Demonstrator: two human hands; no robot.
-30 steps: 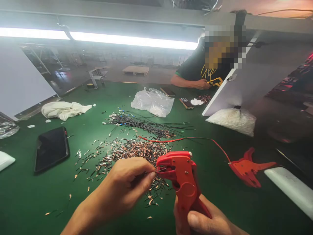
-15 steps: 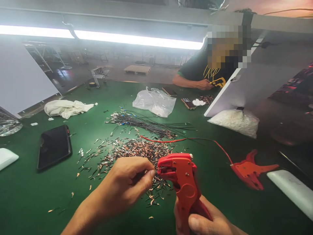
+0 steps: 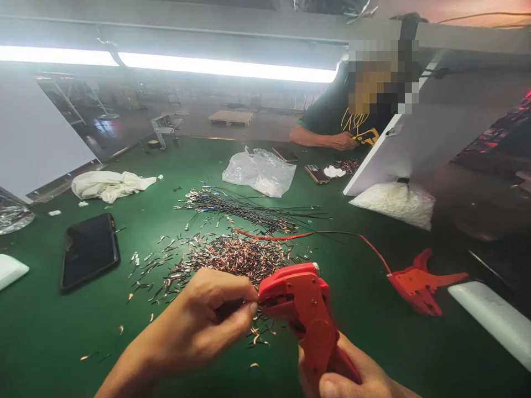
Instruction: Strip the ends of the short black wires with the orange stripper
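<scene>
My right hand (image 3: 352, 376) is wrapped around the handles of a red wire stripper (image 3: 313, 320), held upright with its jaws pointing left. My left hand (image 3: 207, 318) is closed in a pinch right at the jaws' mouth, on a thin black wire whose length is mostly hidden by the fingers. Behind both hands lies a heap of short black wire pieces with bare copper ends (image 3: 240, 254). Just beyond the heap is a bundle of longer black wires (image 3: 244, 207), some with blue parts at their left ends.
A second red wire stripper (image 3: 423, 284) lies at right, a red cord running from it. A dark phone (image 3: 91, 251) is at left, near a white cloth (image 3: 110, 186). Farther back are a clear plastic bag (image 3: 260, 172) and a co-worker's hand (image 3: 343, 141) holding a yellow tool.
The stripper has shifted slightly left toward my left fingertips, and its jaws look closer together. My left hand stays pinched in nearly the same place.
</scene>
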